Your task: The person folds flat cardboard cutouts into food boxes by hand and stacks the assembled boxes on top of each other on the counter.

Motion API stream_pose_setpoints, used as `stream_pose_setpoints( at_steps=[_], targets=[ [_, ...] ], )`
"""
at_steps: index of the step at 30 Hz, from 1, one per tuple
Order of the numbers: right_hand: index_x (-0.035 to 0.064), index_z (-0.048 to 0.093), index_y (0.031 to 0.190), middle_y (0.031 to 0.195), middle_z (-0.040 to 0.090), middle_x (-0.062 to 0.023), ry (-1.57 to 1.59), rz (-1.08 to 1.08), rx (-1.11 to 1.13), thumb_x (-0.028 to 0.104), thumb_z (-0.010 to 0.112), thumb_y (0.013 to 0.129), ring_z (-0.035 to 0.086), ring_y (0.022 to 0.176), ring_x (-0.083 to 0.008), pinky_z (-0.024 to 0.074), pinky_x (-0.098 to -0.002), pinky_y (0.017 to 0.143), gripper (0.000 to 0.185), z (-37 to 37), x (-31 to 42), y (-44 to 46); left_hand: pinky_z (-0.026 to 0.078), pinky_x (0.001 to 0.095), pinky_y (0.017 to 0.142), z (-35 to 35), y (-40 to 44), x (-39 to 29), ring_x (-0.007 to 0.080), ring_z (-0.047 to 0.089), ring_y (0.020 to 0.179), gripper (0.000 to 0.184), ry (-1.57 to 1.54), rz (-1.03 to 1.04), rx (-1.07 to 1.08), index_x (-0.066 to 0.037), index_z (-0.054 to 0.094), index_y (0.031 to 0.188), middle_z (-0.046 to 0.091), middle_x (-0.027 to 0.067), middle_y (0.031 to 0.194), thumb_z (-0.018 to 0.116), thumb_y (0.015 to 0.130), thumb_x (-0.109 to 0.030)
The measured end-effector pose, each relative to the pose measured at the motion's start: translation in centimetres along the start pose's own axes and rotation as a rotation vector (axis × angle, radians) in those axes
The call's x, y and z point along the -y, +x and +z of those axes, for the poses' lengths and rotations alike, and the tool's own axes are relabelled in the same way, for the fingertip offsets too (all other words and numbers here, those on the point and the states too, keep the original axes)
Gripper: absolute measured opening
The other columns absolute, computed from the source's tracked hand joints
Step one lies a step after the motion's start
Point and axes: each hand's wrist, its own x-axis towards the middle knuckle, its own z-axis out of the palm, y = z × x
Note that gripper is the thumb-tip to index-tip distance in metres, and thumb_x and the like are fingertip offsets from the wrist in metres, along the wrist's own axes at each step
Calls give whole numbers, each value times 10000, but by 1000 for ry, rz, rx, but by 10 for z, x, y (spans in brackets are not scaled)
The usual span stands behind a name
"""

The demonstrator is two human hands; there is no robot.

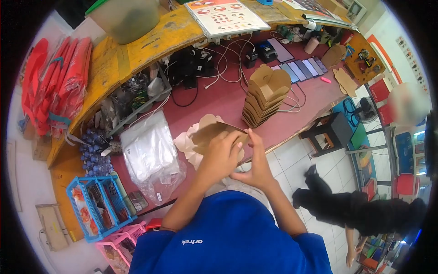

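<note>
Close in front of my body I hold a brown kraft cardboard box (232, 129) that is partly folded. The fingers of my left hand (222, 154) are bent over its near side. My right hand (256, 164) pinches its right edge, with the thumb lower down near the bottom. Much of the box is hidden behind my hands. Under and left of it, flat cardboard box blanks (187, 142) with rounded flaps lie on the table. Beyond my right hand rises a leaning stack of nested, folded cardboard boxes (266, 97).
Clear plastic bags (150, 146) lie left on the red tabletop (219, 98). Several phones (301, 68), cables and a pink marker (325, 80) sit toward the back. Blue baskets (98, 205) stand at the left edge. A black stool (331, 132) and a person in dark clothes (360, 208) are right.
</note>
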Motion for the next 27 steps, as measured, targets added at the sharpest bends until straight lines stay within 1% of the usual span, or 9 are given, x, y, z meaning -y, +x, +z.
stream_pose_setpoints(
  at_steps=[1, 4, 6, 8, 11, 13, 17, 20, 27],
  targets=[
    [-6, 290, 1603, 1476, 449, -289, -50, -4, -2, 233, 923, 747, 492, 1355, -446, 436, -500, 1120, 1091, 5, 0, -4, 509, 539, 859, 7, -1, -1, 479, 654, 1001, 281, 33, 9, 4, -21, 670, 1221, 679, 256, 1062, 623, 959, -112],
    [9, 194, 1646, 1517, 431, -279, -32, 87, -92, 239, 943, 722, 479, 1407, -414, 404, -510, 1168, 1212, 24, -25, -16, 533, 528, 970, 12, -9, -18, 464, 665, 1102, 392, 79, -50, 77, -40, 623, 1343, 691, 257, 1191, 644, 967, -148],
    [12, 174, 1650, 1535, 420, -254, 144, 162, -90, 230, 955, 709, 457, 1437, -386, 395, -509, 1184, 1242, 12, -25, -12, 537, 501, 1042, -1, -22, -43, 443, 667, 1191, 493, 137, 294, -18, -33, 615, 1401, 689, 240, 1289, 725, 944, -182],
    [16, 155, 1654, 1554, 408, -229, 315, 245, -97, 220, 967, 695, 436, 1467, -358, 387, -507, 1200, 1273, -5, -26, -8, 477, 495, 1143, -61, -38, -60, 414, 632, 1308, 672, -40, 373, 166, -25, 566, 1478, 681, 219, 1360, 831, 887, -207],
    [35, 125, 1668, 1603, 373, -173, 571, 251, -46, 164, 968, 696, 390, 1513, -314, 352, -492, 1243, 1293, -26, -31, -11, 416, 492, 1193, -116, -51, -12, 381, 535, 1433, 965, -165, 303, 158, -24, 468, 1563, 603, 197, 1488, 952, 764, -268],
    [38, 116, 1672, 1617, 360, -169, 561, 236, -9, 164, 968, 693, 394, 1512, -308, 350, -485, 1243, 1304, -32, -29, -10, 365, 465, 1226, -114, -24, 12, 350, 445, 1503, 1214, 12, 200, 154, -37, 373, 1624, 485, 184, 1604, 1017, 645, -355],
    [41, 132, 1677, 1631, 363, -170, 530, 189, 113, 169, 970, 684, 414, 1505, -301, 351, -459, 1238, 1306, -36, -8, -3, 386, 432, 1204, -67, -10, 55, 342, 457, 1483, 1304, -221, 203, 277, -45, 351, 1633, 451, 175, 1616, 1036, 562, -337],
    [27, 213, 1668, 1613, 410, -150, 316, 167, 230, 227, 996, 600, 413, 1506, -289, 347, -427, 1228, 1339, -46, -5, -1, 411, 421, 1176, -61, 0, 66, 329, 505, 1430, 1209, -223, 206, 348, -32, 404, 1588, 505, 164, 1550, 1013, 570, -264],
    [20, 295, 1634, 1579, 448, -162, 227, 220, 185, 254, 989, 615, 462, 1461, -295, 388, -435, 1197, 1254, -43, 8, -7, 435, 406, 1145, -54, -8, 69, 282, 547, 1377, 1122, -378, 144, 338, -46, 454, 1541, 543, 144, 1477, 1006, 582, -232]
  ],
)
